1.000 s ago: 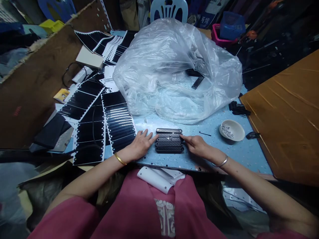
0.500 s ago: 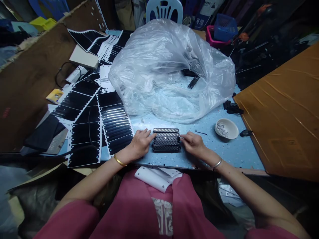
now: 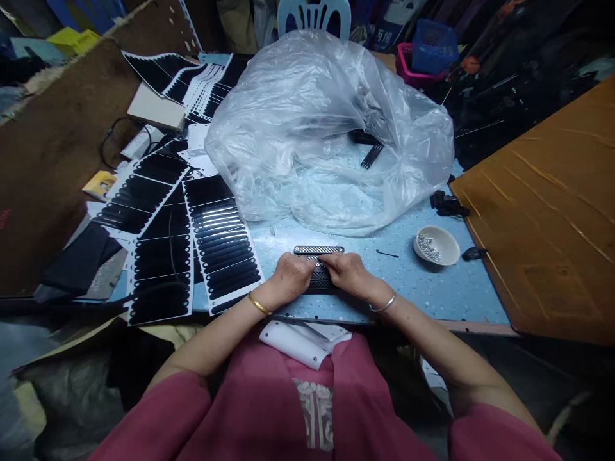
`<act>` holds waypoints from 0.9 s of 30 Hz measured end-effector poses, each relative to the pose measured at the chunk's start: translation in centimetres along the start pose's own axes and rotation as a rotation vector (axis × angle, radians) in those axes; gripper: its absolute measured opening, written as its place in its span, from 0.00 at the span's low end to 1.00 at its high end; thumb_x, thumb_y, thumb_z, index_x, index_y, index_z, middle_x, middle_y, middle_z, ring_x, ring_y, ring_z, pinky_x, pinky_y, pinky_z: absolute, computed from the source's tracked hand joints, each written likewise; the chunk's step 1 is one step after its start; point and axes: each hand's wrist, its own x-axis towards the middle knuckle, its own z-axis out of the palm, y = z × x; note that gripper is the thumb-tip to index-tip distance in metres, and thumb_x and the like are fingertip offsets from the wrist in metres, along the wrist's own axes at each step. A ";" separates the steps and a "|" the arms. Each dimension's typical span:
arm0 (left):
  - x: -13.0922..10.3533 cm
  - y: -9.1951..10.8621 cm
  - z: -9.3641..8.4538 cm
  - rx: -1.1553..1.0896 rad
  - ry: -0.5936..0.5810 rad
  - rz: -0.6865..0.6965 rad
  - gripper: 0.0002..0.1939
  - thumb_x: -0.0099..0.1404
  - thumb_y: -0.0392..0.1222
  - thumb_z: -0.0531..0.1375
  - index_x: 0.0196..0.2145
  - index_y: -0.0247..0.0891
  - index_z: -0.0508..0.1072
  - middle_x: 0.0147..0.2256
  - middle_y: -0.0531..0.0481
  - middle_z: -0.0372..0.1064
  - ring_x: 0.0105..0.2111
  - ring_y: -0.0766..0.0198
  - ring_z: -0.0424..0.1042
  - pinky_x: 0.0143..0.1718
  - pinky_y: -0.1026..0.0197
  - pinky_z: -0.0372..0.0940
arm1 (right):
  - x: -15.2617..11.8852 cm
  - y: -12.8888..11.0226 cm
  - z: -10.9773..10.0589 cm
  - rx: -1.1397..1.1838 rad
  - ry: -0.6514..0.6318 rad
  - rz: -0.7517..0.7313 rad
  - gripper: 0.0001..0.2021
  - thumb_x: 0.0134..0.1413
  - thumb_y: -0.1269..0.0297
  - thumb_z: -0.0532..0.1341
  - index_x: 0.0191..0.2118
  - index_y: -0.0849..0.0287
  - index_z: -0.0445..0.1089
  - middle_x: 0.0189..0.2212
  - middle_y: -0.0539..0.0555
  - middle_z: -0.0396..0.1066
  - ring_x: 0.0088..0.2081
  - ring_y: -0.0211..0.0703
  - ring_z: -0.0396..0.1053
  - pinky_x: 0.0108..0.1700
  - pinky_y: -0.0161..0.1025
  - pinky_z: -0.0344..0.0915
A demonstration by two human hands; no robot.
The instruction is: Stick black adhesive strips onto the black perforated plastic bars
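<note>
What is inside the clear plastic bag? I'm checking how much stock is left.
Through the bag a few black comb-like strips show near its right side. The crumpled plastic hides whatever else lies inside, so a count is not possible.

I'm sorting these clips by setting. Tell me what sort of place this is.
Probably a small assembly workshop: sheets of black die-cut strips, a bowl of small metal parts, and a big plastic bag crowd the blue worktable.

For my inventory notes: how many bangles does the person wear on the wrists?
2: a gold bangle on the wrist of the left hand, and a silver bangle on the wrist of the right hand. None seems hidden.
</note>
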 end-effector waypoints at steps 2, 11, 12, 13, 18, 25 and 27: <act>-0.2 -0.1 0.2 -0.009 0.007 -0.012 0.08 0.63 0.32 0.55 0.30 0.36 0.73 0.26 0.46 0.73 0.28 0.56 0.72 0.29 0.57 0.56 | 0.1 0.2 0.2 0.016 0.005 0.014 0.13 0.59 0.72 0.54 0.41 0.59 0.76 0.35 0.56 0.78 0.37 0.43 0.73 0.38 0.35 0.62; -2.1 -0.8 0.6 -0.089 0.077 -0.017 0.12 0.69 0.38 0.52 0.30 0.35 0.73 0.25 0.47 0.73 0.27 0.59 0.72 0.31 0.59 0.59 | -2.3 2.3 0.9 0.185 0.147 0.109 0.08 0.56 0.68 0.59 0.38 0.57 0.77 0.32 0.53 0.79 0.32 0.41 0.74 0.35 0.34 0.65; -2.2 -0.9 0.6 -0.101 0.090 -0.022 0.11 0.69 0.38 0.53 0.32 0.35 0.73 0.26 0.46 0.73 0.27 0.59 0.72 0.32 0.59 0.59 | -2.5 2.5 0.9 0.206 0.153 0.132 0.09 0.55 0.68 0.60 0.39 0.56 0.77 0.33 0.53 0.79 0.32 0.41 0.75 0.35 0.35 0.66; -2.4 -0.9 0.7 -0.109 0.106 -0.029 0.10 0.69 0.38 0.53 0.34 0.34 0.74 0.27 0.46 0.73 0.28 0.59 0.72 0.32 0.58 0.60 | -2.6 2.6 1.0 0.222 0.160 0.157 0.09 0.55 0.67 0.61 0.40 0.57 0.77 0.33 0.53 0.79 0.31 0.41 0.75 0.35 0.35 0.66; -3.3 -0.8 0.9 -0.076 0.182 0.009 0.12 0.69 0.37 0.53 0.45 0.35 0.73 0.26 0.47 0.72 0.27 0.61 0.70 0.32 0.58 0.59 | -3.1 3.2 1.2 0.257 0.188 0.223 0.13 0.50 0.66 0.64 0.44 0.59 0.77 0.26 0.53 0.78 0.26 0.41 0.73 0.32 0.36 0.67; -4.1 -0.7 0.9 0.046 0.141 0.055 0.17 0.65 0.33 0.53 0.50 0.37 0.74 0.25 0.47 0.69 0.25 0.59 0.67 0.30 0.57 0.57 | -3.8 3.4 1.8 0.282 0.231 0.085 0.10 0.56 0.69 0.59 0.41 0.56 0.77 0.35 0.54 0.79 0.35 0.41 0.76 0.40 0.37 0.69; -4.1 -0.7 0.9 0.049 0.146 0.049 0.17 0.65 0.32 0.53 0.50 0.37 0.74 0.25 0.47 0.69 0.25 0.59 0.67 0.31 0.56 0.56 | -4.0 3.2 1.6 0.217 0.217 0.032 0.12 0.58 0.69 0.58 0.43 0.57 0.77 0.34 0.55 0.78 0.33 0.40 0.75 0.38 0.35 0.68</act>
